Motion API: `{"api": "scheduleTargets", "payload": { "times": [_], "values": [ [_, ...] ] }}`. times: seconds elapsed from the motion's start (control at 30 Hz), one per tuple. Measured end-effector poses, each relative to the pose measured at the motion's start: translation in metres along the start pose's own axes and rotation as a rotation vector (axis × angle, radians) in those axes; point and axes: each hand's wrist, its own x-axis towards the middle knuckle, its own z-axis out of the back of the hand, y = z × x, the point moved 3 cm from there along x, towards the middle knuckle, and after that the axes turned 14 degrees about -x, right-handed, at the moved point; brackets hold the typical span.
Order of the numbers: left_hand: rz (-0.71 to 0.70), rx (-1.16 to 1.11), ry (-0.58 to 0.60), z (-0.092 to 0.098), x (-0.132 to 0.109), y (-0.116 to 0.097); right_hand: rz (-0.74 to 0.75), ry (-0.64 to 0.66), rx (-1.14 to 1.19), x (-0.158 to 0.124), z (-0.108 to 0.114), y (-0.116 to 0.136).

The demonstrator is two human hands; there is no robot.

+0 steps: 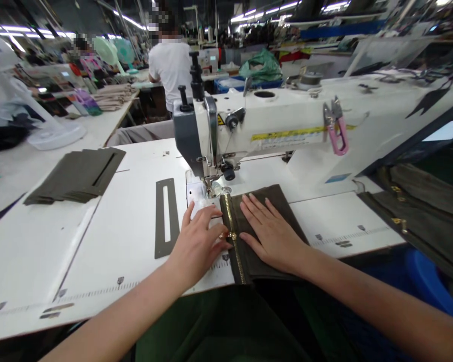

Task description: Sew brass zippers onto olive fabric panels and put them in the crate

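Note:
A dark olive fabric piece (275,198) with a gold zipper (232,221) along its left edge lies under the presser foot (213,188) of a white sewing machine (272,120). My right hand (274,231) lies flat on the fabric, fingers stretched toward the needle. To the left of the zipper, my left hand (198,241) rests on the table, its thumb and fingers touching the gold zipper slider (231,235).
A slotted olive strip (166,216) lies left of my hands, and a stack of olive pieces (77,176) sits at far left. Pink thread snips (337,128) hang on the machine. More zippered olive fabric (419,216) lies at right. A person in white (171,70) stands behind.

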Motion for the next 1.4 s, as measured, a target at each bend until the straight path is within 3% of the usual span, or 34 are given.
{"api": "scheduleTargets", "payload": {
  "times": [0.17, 0.3, 0.37, 0.5, 0.57, 0.67, 0.77, 1.03, 1.2, 1.4],
  "values": [
    [0.122, -0.078, -0.053, 0.000, -0.002, -0.014, -0.005, -0.028, 0.002, -0.001, -0.001, 0.000],
    [-0.005, -0.219, 0.154, 0.004, -0.013, -0.035, 0.000, -0.076, 0.021, 0.002, 0.003, 0.002],
    [-0.065, -0.260, 0.193, 0.011, -0.026, -0.033, 0.069, -0.110, 0.043, 0.005, 0.005, 0.006],
    [0.037, 0.139, -0.057, 0.032, -0.060, 0.006, 0.149, -0.125, 0.080, 0.013, 0.008, 0.012],
    [0.034, 0.264, -0.016, 0.033, -0.080, 0.019, 0.132, -0.118, 0.089, 0.016, 0.009, 0.012],
    [-0.007, 0.331, 0.099, 0.026, -0.106, 0.018, 0.109, -0.114, 0.095, 0.020, 0.010, 0.012],
    [-0.021, 0.387, 0.077, 0.025, -0.118, 0.013, 0.147, -0.122, 0.094, 0.023, 0.010, 0.015],
    [-0.141, 0.379, 0.068, 0.029, -0.104, 0.023, 0.135, -0.129, 0.165, 0.028, 0.007, 0.011],
    [-0.181, 0.311, -0.090, 0.029, -0.096, 0.021, 0.151, -0.180, 0.175, 0.027, 0.006, 0.010],
    [-0.141, 0.046, -0.420, 0.043, -0.064, 0.018, 0.139, -0.177, 0.132, 0.018, 0.005, 0.023]
  ]
}}
